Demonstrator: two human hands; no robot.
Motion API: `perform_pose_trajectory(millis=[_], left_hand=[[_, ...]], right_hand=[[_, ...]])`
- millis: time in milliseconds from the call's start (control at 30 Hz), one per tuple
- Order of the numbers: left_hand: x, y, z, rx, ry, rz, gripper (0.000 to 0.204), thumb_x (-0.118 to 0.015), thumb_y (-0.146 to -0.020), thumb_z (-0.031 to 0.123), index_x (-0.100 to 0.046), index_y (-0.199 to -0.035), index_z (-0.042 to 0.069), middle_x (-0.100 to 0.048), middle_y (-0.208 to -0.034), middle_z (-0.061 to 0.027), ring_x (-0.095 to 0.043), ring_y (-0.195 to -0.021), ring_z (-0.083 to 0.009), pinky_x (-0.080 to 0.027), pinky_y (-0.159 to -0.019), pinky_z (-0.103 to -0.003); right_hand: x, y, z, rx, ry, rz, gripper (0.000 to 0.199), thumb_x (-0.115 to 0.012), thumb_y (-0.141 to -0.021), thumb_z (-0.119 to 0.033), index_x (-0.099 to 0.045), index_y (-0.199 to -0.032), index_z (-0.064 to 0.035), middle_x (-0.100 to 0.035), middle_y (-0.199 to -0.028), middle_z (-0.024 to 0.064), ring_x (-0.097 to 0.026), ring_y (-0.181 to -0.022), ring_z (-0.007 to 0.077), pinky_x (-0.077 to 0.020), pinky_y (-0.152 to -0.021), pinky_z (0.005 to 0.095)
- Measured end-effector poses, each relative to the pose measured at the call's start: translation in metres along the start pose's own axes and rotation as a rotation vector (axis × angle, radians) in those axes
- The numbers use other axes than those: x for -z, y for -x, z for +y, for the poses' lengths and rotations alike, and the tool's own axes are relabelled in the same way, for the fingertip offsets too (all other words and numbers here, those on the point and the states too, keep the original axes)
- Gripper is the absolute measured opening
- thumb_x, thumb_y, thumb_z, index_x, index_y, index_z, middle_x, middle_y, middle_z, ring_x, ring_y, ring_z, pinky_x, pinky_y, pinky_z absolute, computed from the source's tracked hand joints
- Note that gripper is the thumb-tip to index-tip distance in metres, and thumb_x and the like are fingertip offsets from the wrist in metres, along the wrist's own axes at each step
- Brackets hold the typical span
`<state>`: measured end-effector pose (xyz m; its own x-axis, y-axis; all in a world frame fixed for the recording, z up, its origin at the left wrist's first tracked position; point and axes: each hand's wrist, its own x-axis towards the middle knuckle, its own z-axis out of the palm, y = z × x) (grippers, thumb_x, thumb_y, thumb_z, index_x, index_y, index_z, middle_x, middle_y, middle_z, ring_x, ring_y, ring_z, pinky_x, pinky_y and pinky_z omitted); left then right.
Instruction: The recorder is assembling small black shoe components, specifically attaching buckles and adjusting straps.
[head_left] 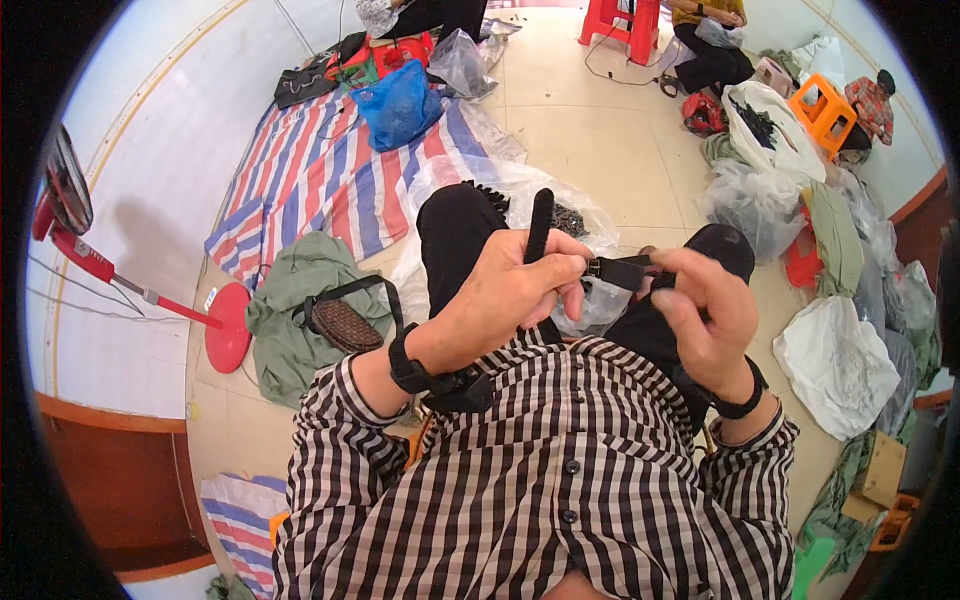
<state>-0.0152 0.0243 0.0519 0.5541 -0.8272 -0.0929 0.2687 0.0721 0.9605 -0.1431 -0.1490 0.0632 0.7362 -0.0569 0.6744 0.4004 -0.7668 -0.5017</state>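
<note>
Left hand and right hand pinching a black strap between narrowed fingers, buckle by left fingertips; blue bag ahead on striped sheet.

White walls rise at left and upper right, a tan strip running along the left one. The floor is pale tile with thin joints, partly covered at left by a red, white and blue striped sheet. A red fan stands near the left wall; a brown panel shows at lower left. A red stool stands at the far side, an orange stool at right, under bright light
</note>
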Motion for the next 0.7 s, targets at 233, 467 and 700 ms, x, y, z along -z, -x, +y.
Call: perform_pose_trajectory(millis=[233, 467, 700], left_hand=[[-0.007, -0.007, -0.003, -0.069, -0.18, 0.008, 0.013, -0.05, -0.088, 0.011, -0.058, -0.09, 0.0, -0.061, -0.066, -0.0073, -0.037, -0.042, -0.0016, -0.025, -0.038, -0.016], [-0.011, 0.0, 0.0, -0.08, -0.227, -0.038, 0.012, -0.051, -0.087, 0.012, -0.058, -0.088, 0.001, -0.061, -0.064, -0.0062, -0.035, -0.042, -0.0014, -0.025, -0.039, -0.017], [-0.01, 0.001, 0.009, 0.01, 0.069, -0.111, 0.016, -0.052, -0.087, 0.013, -0.059, -0.093, 0.0, -0.061, -0.069, -0.0092, -0.035, -0.042, -0.0019, -0.025, -0.04, -0.017]], right_hand=[[-0.025, 0.009, 0.004, 0.213, 0.278, -0.08, 0.044, -0.074, -0.065, -0.011, -0.059, -0.106, -0.0039, -0.049, -0.054, 0.0046, -0.049, -0.044, 0.0184, -0.0362, -0.041, 0.0304], [-0.028, 0.008, 0.021, -0.108, -0.081, -0.106, 0.032, -0.068, -0.074, -0.007, -0.059, -0.105, -0.0065, -0.054, -0.055, 0.0074, -0.047, -0.041, 0.0118, -0.0343, -0.042, 0.0236], [-0.023, 0.011, 0.022, -0.588, -0.694, -0.158, 0.026, -0.062, -0.082, -0.006, -0.057, -0.107, -0.0023, -0.054, -0.063, -0.0056, -0.043, -0.052, 0.0004, -0.0304, -0.047, 0.0168]])
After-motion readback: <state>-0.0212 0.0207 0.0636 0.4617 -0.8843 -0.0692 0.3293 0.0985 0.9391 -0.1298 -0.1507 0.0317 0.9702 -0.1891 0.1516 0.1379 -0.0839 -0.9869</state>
